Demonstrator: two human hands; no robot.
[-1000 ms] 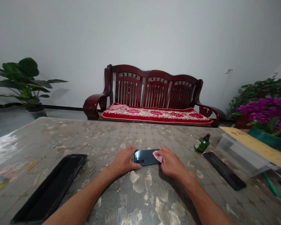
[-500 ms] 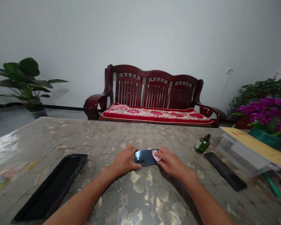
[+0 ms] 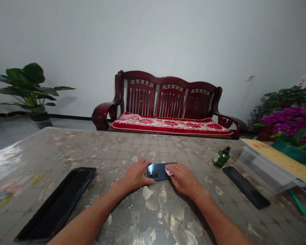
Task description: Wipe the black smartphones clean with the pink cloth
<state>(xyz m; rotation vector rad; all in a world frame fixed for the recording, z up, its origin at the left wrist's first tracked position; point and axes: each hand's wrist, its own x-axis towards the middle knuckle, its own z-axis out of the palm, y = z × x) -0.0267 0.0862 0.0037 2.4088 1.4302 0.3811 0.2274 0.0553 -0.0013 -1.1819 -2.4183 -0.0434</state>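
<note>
A dark blue smartphone [image 3: 159,170] lies back side up on the table, its camera lenses at the left end. My left hand [image 3: 137,173] grips that end, thumb along the near edge and fingers at the far edge. Pinched in the fingers of my right hand [image 3: 184,177] is a small pink cloth [image 3: 168,170], pressed against the right part of the phone's back. My right hand covers the phone's right end and much of the cloth.
To the left lie a black tablet [image 3: 57,204] and several rubber bands [image 3: 5,197]. On the right are a green bottle [image 3: 221,157], a black phone [image 3: 246,187] and a clear plastic box [image 3: 265,170] under a yellow board [image 3: 283,158]. A wooden bench [image 3: 168,92] stands beyond the table [image 3: 97,146].
My right hand has turned and shifted slightly over the phone's back, now hiding more of the pink cloth. My left hand keeps its hold on the phone.
</note>
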